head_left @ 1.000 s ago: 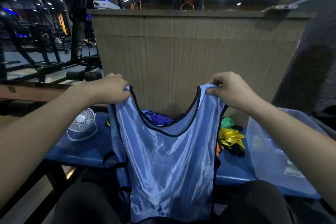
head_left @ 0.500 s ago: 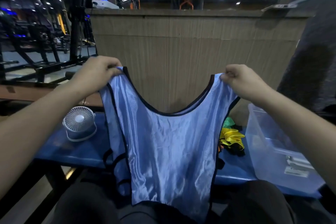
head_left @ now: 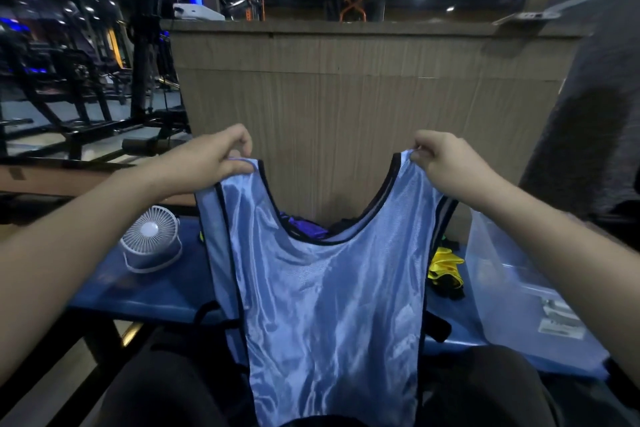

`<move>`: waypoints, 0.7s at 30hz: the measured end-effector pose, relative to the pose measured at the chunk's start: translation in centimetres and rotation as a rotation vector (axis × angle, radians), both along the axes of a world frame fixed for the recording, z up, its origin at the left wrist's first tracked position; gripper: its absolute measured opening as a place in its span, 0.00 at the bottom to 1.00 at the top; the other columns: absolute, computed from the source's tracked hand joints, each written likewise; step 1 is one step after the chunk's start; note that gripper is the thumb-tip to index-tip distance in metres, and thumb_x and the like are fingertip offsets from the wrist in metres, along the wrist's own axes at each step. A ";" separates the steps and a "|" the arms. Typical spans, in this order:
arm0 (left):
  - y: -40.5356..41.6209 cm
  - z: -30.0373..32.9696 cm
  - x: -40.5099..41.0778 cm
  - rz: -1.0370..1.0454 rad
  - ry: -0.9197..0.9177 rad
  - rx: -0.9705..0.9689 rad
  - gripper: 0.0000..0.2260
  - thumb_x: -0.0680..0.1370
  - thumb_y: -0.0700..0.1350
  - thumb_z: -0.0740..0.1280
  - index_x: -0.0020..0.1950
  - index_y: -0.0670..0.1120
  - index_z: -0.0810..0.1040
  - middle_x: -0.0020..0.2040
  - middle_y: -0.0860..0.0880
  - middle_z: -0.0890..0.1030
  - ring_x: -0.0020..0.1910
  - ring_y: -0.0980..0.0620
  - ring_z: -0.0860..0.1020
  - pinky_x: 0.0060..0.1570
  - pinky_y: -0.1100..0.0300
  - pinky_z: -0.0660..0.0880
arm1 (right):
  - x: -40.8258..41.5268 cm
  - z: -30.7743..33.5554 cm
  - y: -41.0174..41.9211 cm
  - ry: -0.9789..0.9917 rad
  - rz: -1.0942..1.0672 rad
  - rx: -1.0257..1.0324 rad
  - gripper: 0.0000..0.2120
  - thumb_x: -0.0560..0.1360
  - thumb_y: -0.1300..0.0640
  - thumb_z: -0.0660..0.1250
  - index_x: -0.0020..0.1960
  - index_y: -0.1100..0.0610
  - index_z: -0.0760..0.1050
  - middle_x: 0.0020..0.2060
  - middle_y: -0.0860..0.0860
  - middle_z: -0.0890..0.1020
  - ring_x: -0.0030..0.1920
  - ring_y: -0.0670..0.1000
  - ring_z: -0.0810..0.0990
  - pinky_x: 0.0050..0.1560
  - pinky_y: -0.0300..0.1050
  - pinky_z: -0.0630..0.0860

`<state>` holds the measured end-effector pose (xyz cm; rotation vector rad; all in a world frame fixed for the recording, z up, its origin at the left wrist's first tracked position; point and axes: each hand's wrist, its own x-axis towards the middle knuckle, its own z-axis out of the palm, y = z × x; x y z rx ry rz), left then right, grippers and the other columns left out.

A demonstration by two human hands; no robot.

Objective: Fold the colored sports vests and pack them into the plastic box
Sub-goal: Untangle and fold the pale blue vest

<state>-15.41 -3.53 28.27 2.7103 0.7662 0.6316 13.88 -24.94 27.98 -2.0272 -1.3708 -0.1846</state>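
Note:
A light blue sports vest point(head_left: 329, 305) with black trim hangs spread out in front of me, its hem down over my lap. My left hand point(head_left: 214, 158) pinches its left shoulder strap and my right hand point(head_left: 440, 159) pinches the right one, both at chest height. Behind the vest a pile of other vests lies on the blue bench: a purple one point(head_left: 304, 227) shows through the neck opening and a yellow one point(head_left: 445, 267) sits to the right. The clear plastic box point(head_left: 512, 284) stands on the bench at the right, under my right forearm.
A small white desk fan point(head_left: 150, 239) stands on the blue bench point(head_left: 145, 291) at the left. A wooden counter wall point(head_left: 346, 107) rises right behind the bench. Gym machines point(head_left: 79, 87) fill the left background. My dark-trousered knees are at the bottom.
Both hands spread apart and stretched the vest wide, then came down and slightly inward; the vest now hangs flat and lower over my lap.

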 end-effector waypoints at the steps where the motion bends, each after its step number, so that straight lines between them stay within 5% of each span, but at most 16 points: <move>1: -0.1 -0.1 0.1 -0.041 -0.015 -0.021 0.10 0.78 0.45 0.71 0.49 0.52 0.68 0.35 0.52 0.75 0.31 0.57 0.69 0.37 0.57 0.68 | -0.1 -0.1 0.1 0.004 0.010 0.002 0.10 0.81 0.60 0.61 0.41 0.57 0.70 0.31 0.52 0.72 0.31 0.53 0.67 0.31 0.46 0.63; 7: -1.4 0.4 0.6 -0.181 0.160 -0.029 0.12 0.80 0.38 0.66 0.41 0.54 0.75 0.36 0.56 0.78 0.33 0.59 0.75 0.35 0.51 0.76 | -1.4 -0.4 0.8 -0.011 0.037 -0.040 0.09 0.82 0.59 0.60 0.43 0.56 0.71 0.34 0.53 0.76 0.31 0.52 0.70 0.32 0.46 0.65; 10: -1.4 0.5 0.7 -0.177 0.214 -0.051 0.13 0.81 0.40 0.66 0.46 0.58 0.82 0.44 0.65 0.82 0.46 0.66 0.79 0.51 0.55 0.75 | -1.8 -0.2 0.8 -0.005 0.055 -0.035 0.10 0.82 0.59 0.61 0.42 0.57 0.71 0.35 0.54 0.76 0.32 0.53 0.71 0.32 0.46 0.66; 13: -0.8 0.0 0.5 -0.210 0.226 -0.166 0.10 0.78 0.43 0.72 0.51 0.60 0.83 0.53 0.62 0.83 0.56 0.61 0.80 0.64 0.55 0.73 | -2.1 0.1 0.7 -0.023 0.053 -0.049 0.13 0.82 0.59 0.60 0.38 0.54 0.68 0.34 0.53 0.75 0.31 0.51 0.70 0.31 0.45 0.65; 16: -0.2 -0.7 0.2 -0.228 0.261 -0.153 0.17 0.73 0.45 0.78 0.56 0.63 0.80 0.58 0.64 0.80 0.58 0.61 0.78 0.61 0.60 0.72 | -2.1 0.2 0.5 -0.041 0.032 -0.063 0.14 0.82 0.59 0.60 0.38 0.54 0.68 0.32 0.52 0.73 0.30 0.49 0.69 0.29 0.44 0.63; 21: 0.3 -0.5 -0.2 -0.249 0.313 -0.055 0.25 0.75 0.37 0.72 0.63 0.64 0.75 0.64 0.67 0.74 0.61 0.69 0.72 0.58 0.70 0.67 | -0.9 0.8 0.1 -0.025 -0.013 -0.044 0.13 0.82 0.59 0.60 0.39 0.54 0.70 0.32 0.53 0.75 0.29 0.54 0.71 0.28 0.44 0.65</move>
